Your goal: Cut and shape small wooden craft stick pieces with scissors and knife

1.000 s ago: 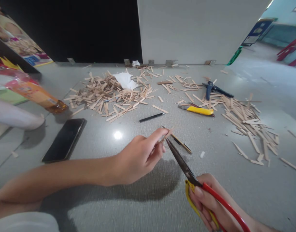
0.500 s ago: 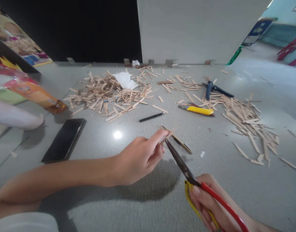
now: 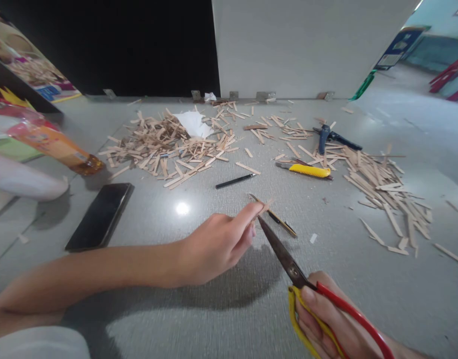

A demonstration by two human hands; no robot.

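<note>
My left hand (image 3: 221, 244) is closed, pinching a thin wooden strip (image 3: 266, 206) between thumb and fingers above the grey tabletop. My right hand (image 3: 333, 314) grips a pair of scissors (image 3: 283, 252) with one red and one yellow handle. The blades look closed together, and their tip meets the strip right by my left fingertips. Behind the strip a black-and-gold pen (image 3: 283, 223) lies on the table. Farther back rests a slim black pen-like stick (image 3: 235, 181).
Piles of cut wooden strips lie at the back left (image 3: 150, 144) and right (image 3: 385, 189). Among them are a yellow utility knife (image 3: 309, 171), a dark blue clamp-like tool (image 3: 325, 137) and white paper (image 3: 194, 123). A phone (image 3: 99, 217) and an orange-labelled bottle (image 3: 60, 147) stay left, beside another person's arm (image 3: 25, 177).
The scissors and my right hand have shifted slightly right and down, with the blades closing. My left hand has barely moved and keeps the strip.
</note>
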